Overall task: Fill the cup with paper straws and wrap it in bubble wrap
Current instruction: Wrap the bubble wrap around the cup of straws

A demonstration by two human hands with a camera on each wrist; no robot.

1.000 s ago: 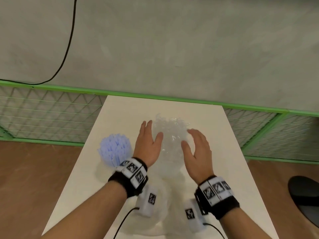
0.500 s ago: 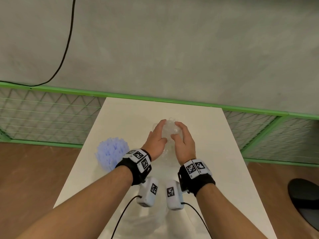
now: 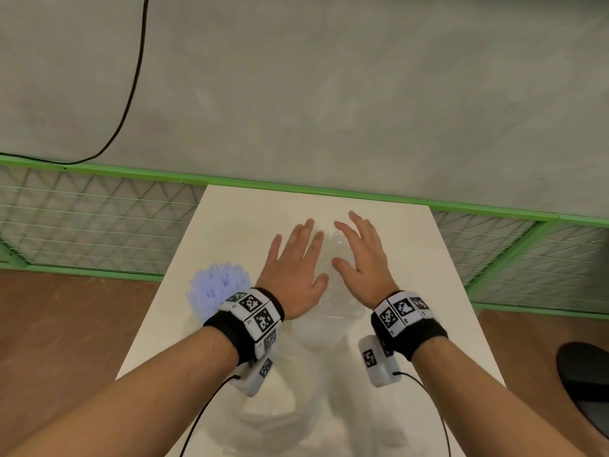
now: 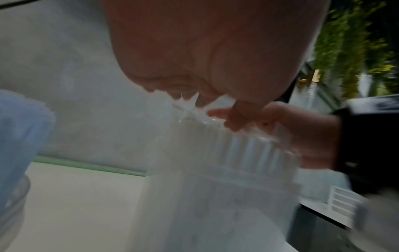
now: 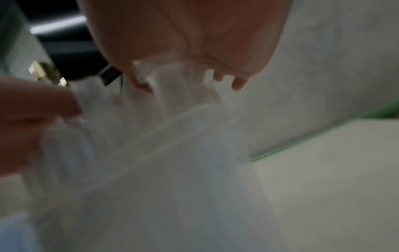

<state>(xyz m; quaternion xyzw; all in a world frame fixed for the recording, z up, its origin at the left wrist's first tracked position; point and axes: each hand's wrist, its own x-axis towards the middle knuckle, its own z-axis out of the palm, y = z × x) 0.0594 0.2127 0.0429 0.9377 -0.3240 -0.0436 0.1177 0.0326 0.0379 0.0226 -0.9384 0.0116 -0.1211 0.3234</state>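
A clear cup of white paper straws stands mid-table, covered in bubble wrap. My left hand and right hand lie side by side over its top, fingers straight and spread, palms down against the wrap. In the left wrist view the wrapped cup stands below my palm, with white straws showing through the film and my right hand beyond it. The right wrist view is blurred; there the wrapped cup sits under my palm.
A second cup packed with pale blue straws stands just left of my left wrist. Loose bubble wrap trails toward the table's near edge. A green mesh fence borders the white table at the back and sides.
Half a second ago both hands were curled close together around the top of the wrap. Now the fingers have straightened and spread flat over it, and the wrists have moved apart.
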